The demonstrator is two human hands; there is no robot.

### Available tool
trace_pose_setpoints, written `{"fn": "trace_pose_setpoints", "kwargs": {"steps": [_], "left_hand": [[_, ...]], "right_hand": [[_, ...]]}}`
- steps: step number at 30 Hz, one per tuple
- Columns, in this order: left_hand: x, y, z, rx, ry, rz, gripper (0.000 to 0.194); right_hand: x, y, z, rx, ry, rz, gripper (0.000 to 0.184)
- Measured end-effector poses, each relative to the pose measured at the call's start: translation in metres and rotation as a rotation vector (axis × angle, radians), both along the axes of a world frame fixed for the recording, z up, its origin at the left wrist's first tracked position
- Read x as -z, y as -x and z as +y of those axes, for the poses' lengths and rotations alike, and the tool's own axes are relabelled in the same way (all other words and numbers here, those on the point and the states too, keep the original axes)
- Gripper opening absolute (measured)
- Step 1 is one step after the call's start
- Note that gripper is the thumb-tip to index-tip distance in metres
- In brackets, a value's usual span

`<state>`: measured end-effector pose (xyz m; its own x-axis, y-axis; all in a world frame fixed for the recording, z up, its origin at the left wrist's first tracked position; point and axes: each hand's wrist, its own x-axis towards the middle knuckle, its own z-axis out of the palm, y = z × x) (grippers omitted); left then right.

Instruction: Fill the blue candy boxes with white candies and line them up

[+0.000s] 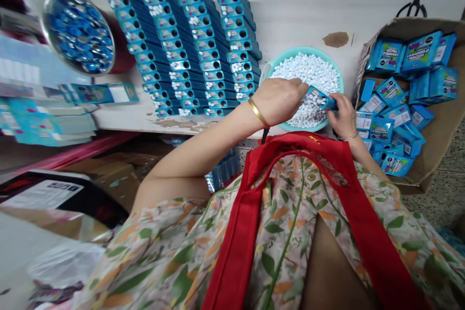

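Note:
Over the bowl, my right hand grips a small blue candy box by its right end. White candies show at the box's left, open part. My left hand, with a gold bangle at the wrist, is closed against that left end; its fingertips are turned away, so what they pinch is hidden. Below both hands stands a turquoise bowl full of small white candies.
Upright rows of blue boxes with round holes stand left of the bowl. A metal pot holds blue discs. To the right, a cardboard carton contains closed boxes, with black scissors behind. Flat blue cartons lie far left.

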<state>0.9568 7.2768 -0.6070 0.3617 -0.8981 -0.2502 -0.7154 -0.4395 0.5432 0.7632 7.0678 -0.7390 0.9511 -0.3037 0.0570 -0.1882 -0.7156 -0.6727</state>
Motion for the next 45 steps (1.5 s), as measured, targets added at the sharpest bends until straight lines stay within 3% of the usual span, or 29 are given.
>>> {"fn": "trace_pose_setpoints", "kwargs": {"steps": [4,8,12,15,19,22,28,32,34,36,39,42,45], "left_hand": [[-0.012,0.013,-0.001,-0.031,0.042,-0.038,0.021],[-0.007,0.020,0.005,-0.082,0.066,-0.017,0.023],[-0.003,0.013,0.011,-0.104,0.047,0.022,0.020],[-0.008,0.004,0.013,-0.100,-0.003,0.044,0.015],[-0.016,-0.002,0.014,0.008,-0.072,0.009,0.033],[-0.009,-0.004,0.016,-0.008,-0.068,0.005,0.036],[0.027,-0.026,0.051,-0.206,-0.031,0.039,0.027],[0.071,-0.031,0.077,-0.308,-0.145,-0.025,0.024],[0.102,-0.020,0.071,-0.322,-0.254,-0.024,0.023],[0.133,-0.001,0.048,-0.307,-0.318,0.029,0.024],[0.167,0.024,0.004,-0.320,-0.255,0.135,0.031],[0.182,0.032,-0.015,-0.367,-0.163,0.208,0.033],[0.179,0.023,0.003,-0.378,-0.090,0.258,0.030]], "right_hand": [[0.005,0.000,0.003,-0.002,0.001,-0.049,0.044],[0.006,-0.002,0.004,-0.022,0.017,-0.069,0.042],[0.001,-0.006,0.005,-0.071,0.042,-0.004,0.044],[-0.003,-0.009,0.006,-0.108,0.049,0.014,0.046],[-0.006,-0.012,0.010,-0.112,0.061,0.017,0.045],[-0.007,-0.013,0.012,-0.108,0.050,0.017,0.044],[-0.006,-0.008,0.008,-0.028,-0.047,-0.039,0.039],[-0.003,0.000,-0.003,0.122,-0.118,-0.074,0.044],[0.000,0.003,-0.010,0.206,-0.152,-0.095,0.048],[0.004,0.004,-0.016,0.273,-0.177,-0.120,0.050],[0.008,0.005,-0.022,0.342,-0.194,-0.150,0.054],[0.009,0.006,-0.024,0.370,-0.212,-0.154,0.056],[0.006,0.008,-0.024,0.343,-0.223,-0.125,0.054]]}}
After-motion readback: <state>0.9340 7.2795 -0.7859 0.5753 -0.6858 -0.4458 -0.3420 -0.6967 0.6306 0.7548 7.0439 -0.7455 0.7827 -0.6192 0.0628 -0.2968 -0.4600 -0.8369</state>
